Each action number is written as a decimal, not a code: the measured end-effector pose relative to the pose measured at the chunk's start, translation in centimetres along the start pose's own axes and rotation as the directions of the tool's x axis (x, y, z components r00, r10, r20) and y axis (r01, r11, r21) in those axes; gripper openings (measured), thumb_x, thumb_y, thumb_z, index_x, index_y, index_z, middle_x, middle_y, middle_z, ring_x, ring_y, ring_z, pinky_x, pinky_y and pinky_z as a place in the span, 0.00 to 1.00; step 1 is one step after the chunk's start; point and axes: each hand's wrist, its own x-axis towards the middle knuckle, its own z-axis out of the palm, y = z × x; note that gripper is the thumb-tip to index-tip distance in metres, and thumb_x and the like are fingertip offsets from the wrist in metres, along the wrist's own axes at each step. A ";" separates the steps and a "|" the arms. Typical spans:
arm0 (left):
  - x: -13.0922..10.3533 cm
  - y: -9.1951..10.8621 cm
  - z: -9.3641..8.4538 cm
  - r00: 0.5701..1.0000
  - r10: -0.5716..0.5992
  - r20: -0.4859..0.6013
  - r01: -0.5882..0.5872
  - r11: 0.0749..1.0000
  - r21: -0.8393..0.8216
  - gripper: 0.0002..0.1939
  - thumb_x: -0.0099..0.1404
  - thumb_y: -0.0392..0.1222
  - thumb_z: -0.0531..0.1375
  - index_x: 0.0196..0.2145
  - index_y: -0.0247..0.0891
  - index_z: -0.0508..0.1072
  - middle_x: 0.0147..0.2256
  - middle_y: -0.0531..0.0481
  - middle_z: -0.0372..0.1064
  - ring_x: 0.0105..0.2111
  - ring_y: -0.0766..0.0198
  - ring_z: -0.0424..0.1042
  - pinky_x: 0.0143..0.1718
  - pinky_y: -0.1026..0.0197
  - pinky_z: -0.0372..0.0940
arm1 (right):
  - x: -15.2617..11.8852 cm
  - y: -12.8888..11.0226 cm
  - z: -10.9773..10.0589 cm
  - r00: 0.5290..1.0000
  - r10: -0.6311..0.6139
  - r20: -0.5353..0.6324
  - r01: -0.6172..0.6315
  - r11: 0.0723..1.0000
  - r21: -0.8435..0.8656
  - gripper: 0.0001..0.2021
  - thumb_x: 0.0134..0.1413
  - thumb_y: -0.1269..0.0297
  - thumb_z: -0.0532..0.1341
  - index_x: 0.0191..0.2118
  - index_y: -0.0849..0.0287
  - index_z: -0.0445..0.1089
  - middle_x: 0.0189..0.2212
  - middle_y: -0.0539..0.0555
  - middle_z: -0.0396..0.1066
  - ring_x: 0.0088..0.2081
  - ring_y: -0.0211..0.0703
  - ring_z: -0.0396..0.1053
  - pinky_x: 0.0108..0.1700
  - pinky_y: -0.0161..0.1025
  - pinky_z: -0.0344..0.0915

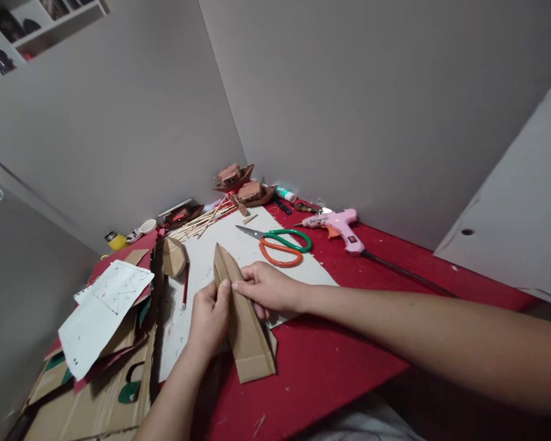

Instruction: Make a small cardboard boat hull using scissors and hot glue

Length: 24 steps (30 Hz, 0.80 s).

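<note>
A long folded cardboard piece (250,337), pointed at its far end and square at the near end, is between both hands over the red table. My left hand (210,315) grips its left edge, thumb pressed on the upper face. From the other side my right hand (269,288) pinches the same piece, with some fingers hidden beneath it. Just beyond lie scissors (280,245) with one green and one orange handle. To the left, a dark red pencil (185,285) rests near a small boat-shaped cardboard piece (173,257).
A pink glue gun (337,226) lies at the right, its cord trailing rightward. Brown model boats (252,191) and thin wooden sticks (206,220) sit toward the back corner. Cardboard sheets (96,404) and a marked paper (101,318) are stacked at left. White paper (202,263) covers part of the table.
</note>
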 end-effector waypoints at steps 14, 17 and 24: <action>-0.5 1.1 -0.8 0.993 -0.012 0.121 0.004 0.998 0.067 0.21 0.61 0.55 0.55 0.18 0.38 0.62 0.14 0.59 0.52 0.16 0.69 0.51 0.18 0.66 0.48 | -0.1 -2.0 -2.0 0.999 0.025 0.026 -0.025 1.000 -0.006 0.13 0.61 0.74 0.53 0.24 0.60 0.62 0.08 0.44 0.65 0.10 0.33 0.63 0.14 0.26 0.62; -0.5 0.9 0.1 0.999 0.016 0.045 -0.022 0.991 0.135 0.20 0.60 0.51 0.57 0.16 0.39 0.59 0.15 0.59 0.49 0.17 0.69 0.49 0.20 0.65 0.44 | -0.1 -1.4 -1.4 0.997 0.051 -0.062 -0.054 0.997 -0.048 0.13 0.59 0.76 0.54 0.24 0.59 0.60 0.07 0.44 0.63 0.08 0.32 0.60 0.11 0.25 0.57; -0.4 1.0 0.6 1.000 0.009 0.005 -0.010 0.994 0.105 0.18 0.63 0.51 0.53 0.21 0.37 0.65 0.19 0.56 0.58 0.20 0.68 0.55 0.22 0.65 0.51 | 0.3 -1.3 -1.4 0.995 0.059 -0.078 -0.060 0.998 -0.022 0.13 0.59 0.72 0.54 0.24 0.58 0.60 0.06 0.42 0.61 0.08 0.31 0.59 0.11 0.24 0.55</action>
